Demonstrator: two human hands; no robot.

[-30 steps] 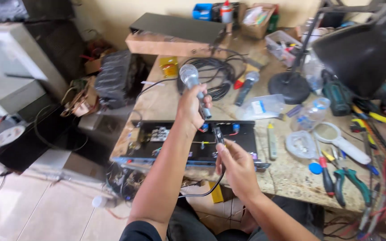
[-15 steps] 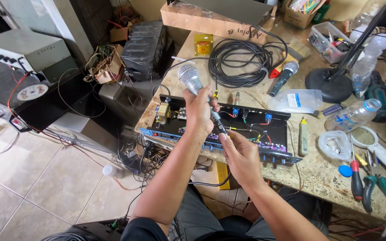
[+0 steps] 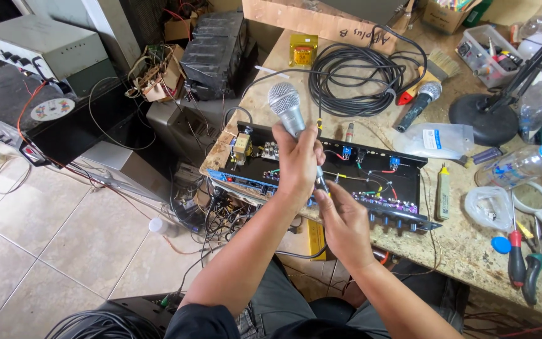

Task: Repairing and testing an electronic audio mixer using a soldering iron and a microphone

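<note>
My left hand [image 3: 297, 160] grips the handle of a silver-headed microphone [image 3: 285, 105], its mesh head pointing up and away from me. My right hand [image 3: 345, 221] pinches the cable plug [image 3: 322, 184] at the microphone's lower end; a black cable hangs from it toward my lap. Both hands hover over an opened black audio unit [image 3: 403, 172] with coloured wiring and a row of front knobs, lying at the near edge of the stone workbench [image 3: 465, 248].
A coil of black cable [image 3: 354, 78] and a second microphone [image 3: 419, 105] lie behind the unit. A lamp base [image 3: 485, 119], plastic bottle [image 3: 522, 164], magnifier [image 3: 537, 204], screwdrivers and pliers [image 3: 537, 273] sit at right. Old equipment and tangled wires crowd the floor at left.
The view has swung left and drawn closer. My hands still hold the microphone over the opened unit; my right hand has closed in on the plug at its base.
</note>
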